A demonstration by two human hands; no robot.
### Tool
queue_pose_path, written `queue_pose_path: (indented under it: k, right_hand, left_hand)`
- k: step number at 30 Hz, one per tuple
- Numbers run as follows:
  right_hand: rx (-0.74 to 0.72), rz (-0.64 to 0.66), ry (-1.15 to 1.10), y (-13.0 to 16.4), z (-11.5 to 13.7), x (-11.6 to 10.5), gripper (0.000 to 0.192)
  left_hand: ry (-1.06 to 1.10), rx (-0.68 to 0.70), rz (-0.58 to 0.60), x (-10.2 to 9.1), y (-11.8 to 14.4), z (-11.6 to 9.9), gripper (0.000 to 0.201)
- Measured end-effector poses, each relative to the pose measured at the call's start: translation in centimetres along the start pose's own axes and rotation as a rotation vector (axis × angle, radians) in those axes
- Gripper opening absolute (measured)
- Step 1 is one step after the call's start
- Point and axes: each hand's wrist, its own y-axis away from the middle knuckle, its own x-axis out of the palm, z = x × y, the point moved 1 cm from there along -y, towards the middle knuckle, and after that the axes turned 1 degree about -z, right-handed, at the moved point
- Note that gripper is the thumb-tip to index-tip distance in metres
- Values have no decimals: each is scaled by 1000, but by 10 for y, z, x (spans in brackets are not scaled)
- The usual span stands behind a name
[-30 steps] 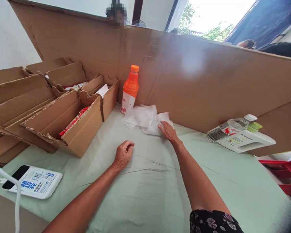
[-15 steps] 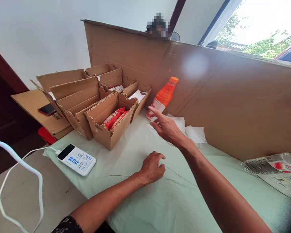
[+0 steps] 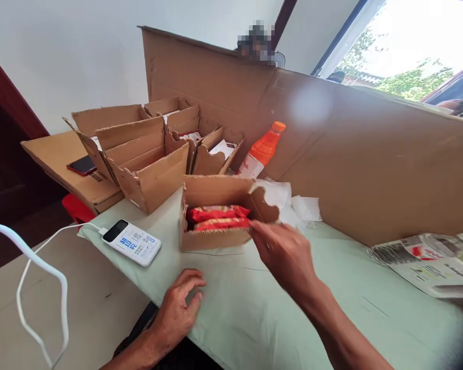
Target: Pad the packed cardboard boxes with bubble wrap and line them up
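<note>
A small open cardboard box (image 3: 216, 241) stands in the middle of the table, holding red snack packets (image 3: 219, 212). My right hand (image 3: 283, 254) pinches the right end of its near wall; the fingertips are partly hidden behind the knuckles. Nearer to me, my left hand (image 3: 180, 304) hovers low by the table's front edge with loosely curled fingers, thumb apart, and nothing in it. Behind the box leans an orange-capped drink bottle (image 3: 263, 147), and white tissues (image 3: 306, 208) lie to the right of it.
Several other cardboard boxes (image 3: 158, 174) stand grouped at the back left. A white power bank (image 3: 133, 244) with a cable lies at the left edge. A clear plastic jug (image 3: 424, 262) lies at the right. A tall cardboard panel (image 3: 351, 154) closes off the back; a person is beyond it.
My right hand has come from near the bottle to the box of red packets, which has moved right and turned, away from the group. My left hand has drawn back leftward toward me.
</note>
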Motion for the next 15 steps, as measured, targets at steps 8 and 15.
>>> queue_pose_path:
  k: [8, 15]
  right_hand:
    - [560, -384, -228, 175, 1, -58, 38]
    - [610, -3, -459, 209, -17, 27, 62]
  left_hand:
    - [-125, -39, -225, -15, 10, 14, 41]
    - [-106, -203, -94, -1, -24, 10, 48]
